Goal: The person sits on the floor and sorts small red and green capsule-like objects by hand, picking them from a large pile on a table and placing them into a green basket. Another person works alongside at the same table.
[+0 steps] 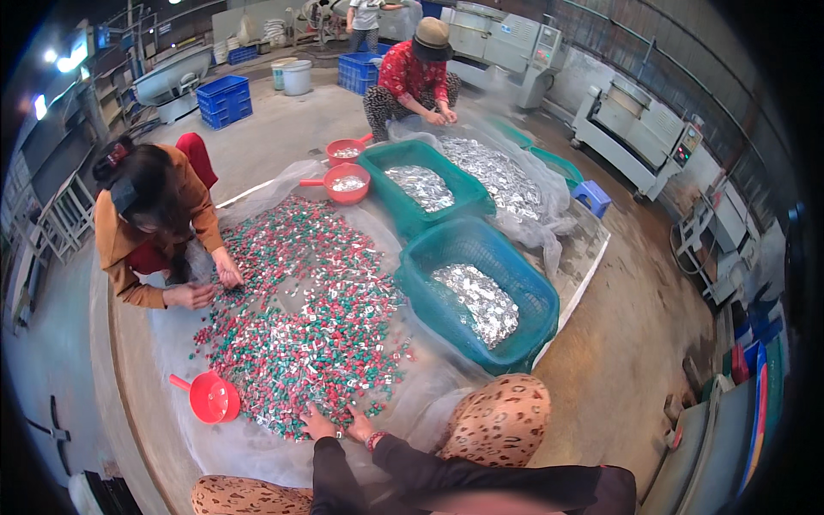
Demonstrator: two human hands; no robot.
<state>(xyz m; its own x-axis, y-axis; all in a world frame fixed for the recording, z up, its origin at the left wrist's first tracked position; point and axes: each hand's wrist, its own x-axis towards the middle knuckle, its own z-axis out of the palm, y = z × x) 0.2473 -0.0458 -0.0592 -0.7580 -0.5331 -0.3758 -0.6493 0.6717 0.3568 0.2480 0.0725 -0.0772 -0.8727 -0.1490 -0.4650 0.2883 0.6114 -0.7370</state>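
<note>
Head view: left hand [318, 423] and right hand [361, 424] part-open, nothing visibly gripped, touching small red-green-white pieces [330, 322] toward translucent sheet's [249, 448] near edge, presumably for reach.

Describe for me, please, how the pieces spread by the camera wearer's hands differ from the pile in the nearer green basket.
The spread pieces mix red, green and whitish; the basket pile looks silvery throughout. The spread pieces lie widely across a translucent sheet, while the basket pile sits within the green basket. The left hand and right hand are at the spread pieces, neither at the basket pile. Both comprise many small pieces.
</note>
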